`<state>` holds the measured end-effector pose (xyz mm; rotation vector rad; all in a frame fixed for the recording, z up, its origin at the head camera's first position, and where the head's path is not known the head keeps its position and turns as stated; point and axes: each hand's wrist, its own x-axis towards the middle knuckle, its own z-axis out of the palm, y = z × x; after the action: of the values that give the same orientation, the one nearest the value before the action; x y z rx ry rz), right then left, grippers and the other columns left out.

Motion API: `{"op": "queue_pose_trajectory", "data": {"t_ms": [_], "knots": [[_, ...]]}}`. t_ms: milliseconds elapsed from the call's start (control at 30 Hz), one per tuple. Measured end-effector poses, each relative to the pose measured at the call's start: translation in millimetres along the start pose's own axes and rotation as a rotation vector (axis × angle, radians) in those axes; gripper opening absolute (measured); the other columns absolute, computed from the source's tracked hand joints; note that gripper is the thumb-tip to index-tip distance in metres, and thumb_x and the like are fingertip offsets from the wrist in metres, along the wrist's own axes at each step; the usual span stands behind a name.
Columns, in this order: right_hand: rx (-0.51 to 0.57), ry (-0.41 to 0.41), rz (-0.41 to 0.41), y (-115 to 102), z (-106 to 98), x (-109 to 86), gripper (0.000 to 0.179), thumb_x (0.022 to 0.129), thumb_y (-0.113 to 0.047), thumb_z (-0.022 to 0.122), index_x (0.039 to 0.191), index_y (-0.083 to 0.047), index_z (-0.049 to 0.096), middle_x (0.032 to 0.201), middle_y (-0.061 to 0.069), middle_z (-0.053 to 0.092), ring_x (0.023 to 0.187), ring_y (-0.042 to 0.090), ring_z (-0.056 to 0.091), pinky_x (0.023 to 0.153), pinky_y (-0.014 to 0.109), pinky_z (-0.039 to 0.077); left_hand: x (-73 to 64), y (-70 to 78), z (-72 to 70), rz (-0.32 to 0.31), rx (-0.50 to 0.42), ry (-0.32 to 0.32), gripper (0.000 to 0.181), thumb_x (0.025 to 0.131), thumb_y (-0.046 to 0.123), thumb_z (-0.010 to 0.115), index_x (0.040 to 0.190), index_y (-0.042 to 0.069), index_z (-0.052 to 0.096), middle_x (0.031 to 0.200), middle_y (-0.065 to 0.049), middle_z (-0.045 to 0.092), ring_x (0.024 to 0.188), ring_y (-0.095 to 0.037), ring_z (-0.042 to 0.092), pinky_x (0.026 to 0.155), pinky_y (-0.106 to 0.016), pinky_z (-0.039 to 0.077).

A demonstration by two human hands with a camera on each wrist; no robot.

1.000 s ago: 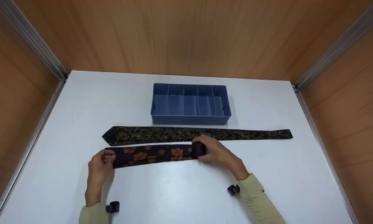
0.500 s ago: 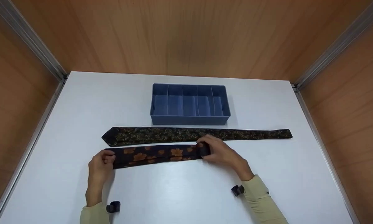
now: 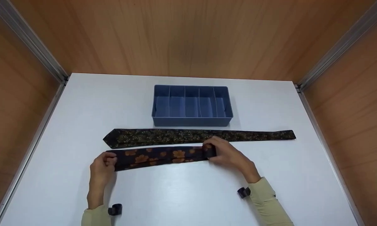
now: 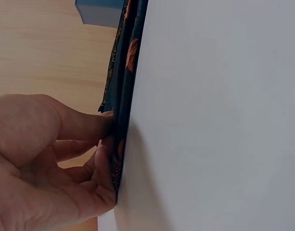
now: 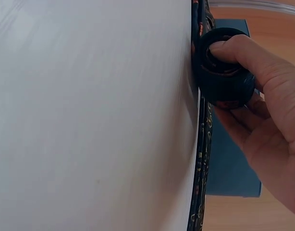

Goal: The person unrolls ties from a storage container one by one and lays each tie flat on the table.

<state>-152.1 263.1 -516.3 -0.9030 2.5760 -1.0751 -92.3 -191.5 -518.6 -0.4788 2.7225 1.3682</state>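
Observation:
A dark necktie with orange flowers [image 3: 157, 156] lies partly flat on the table, its right part wound into a roll [image 5: 227, 72]. My left hand [image 3: 102, 168] pinches the flat end at the left; the left wrist view shows thumb and fingers on the tie's edge [image 4: 126, 91]. My right hand [image 3: 229, 155] grips the roll, thumb pressed into the coil's open side in the right wrist view. Just behind lies a second necktie [image 3: 176, 136], dark with a small gold pattern, stretched flat with its pointed end to the left. The far ends of the right fingers are hidden behind the roll.
Behind both ties stands a blue tray [image 3: 192, 121] divided into several compartments, with nothing seen in them. The white table [image 3: 176, 194] is bounded by wooden panels [image 3: 188, 37] at the back and sides.
My right hand has shifted to the right with the roll, and a longer stretch of the flowered tie lies flat. The left hand stays almost where it was.

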Motion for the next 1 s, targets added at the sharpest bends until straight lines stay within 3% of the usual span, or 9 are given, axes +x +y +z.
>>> {"op": "queue_pose_trajectory", "data": {"t_ms": [133, 367, 833, 1000], "knots": [[-0.004, 0.007, 0.012, 3, -2, -3.7, 0.054, 0.081, -0.002, 0.085, 0.13, -0.01, 0.063, 0.117, 0.004, 0.061, 0.111, 0.022, 0.057, 0.096, 0.045, 0.051, 0.2, -0.5, 0.8, 0.009, -0.008, -0.007, 0.016, 0.099, 0.0, 0.06, 0.111, -0.008, 0.065, 0.095, -0.016, 0.066, 0.08, -0.016, 0.054, 0.064, -0.018, 0.042], [0.001, 0.002, 0.024, 6, -5, -8.2, 0.051, 0.083, -0.001, 0.083, 0.129, -0.008, 0.063, 0.111, 0.001, 0.059, 0.101, 0.018, 0.055, 0.087, 0.042, 0.052, -0.6, 0.3, 0.3, 0.007, 0.009, -0.007, 0.017, 0.1, 0.001, 0.058, 0.113, -0.008, 0.065, 0.096, -0.016, 0.066, 0.081, -0.017, 0.054, 0.066, -0.018, 0.042], [-0.022, -0.007, 0.093, 14, -14, -19.4, 0.054, 0.085, -0.004, 0.083, 0.133, -0.012, 0.062, 0.119, 0.001, 0.06, 0.106, 0.019, 0.057, 0.091, 0.043, 0.052, -1.4, -1.3, 1.0, 0.021, 0.011, 0.007, 0.017, 0.099, 0.0, 0.056, 0.111, -0.007, 0.066, 0.094, -0.015, 0.066, 0.08, -0.017, 0.054, 0.066, -0.018, 0.041], [-0.02, -0.002, 0.098, 16, -17, -24.5, 0.054, 0.085, -0.005, 0.083, 0.134, -0.011, 0.062, 0.123, 0.004, 0.06, 0.112, 0.025, 0.058, 0.091, 0.046, 0.053, -1.1, -0.5, 1.0, 0.012, 0.002, -0.003, 0.016, 0.1, 0.001, 0.058, 0.112, -0.007, 0.065, 0.094, -0.015, 0.065, 0.081, -0.018, 0.053, 0.065, -0.018, 0.041]]}}
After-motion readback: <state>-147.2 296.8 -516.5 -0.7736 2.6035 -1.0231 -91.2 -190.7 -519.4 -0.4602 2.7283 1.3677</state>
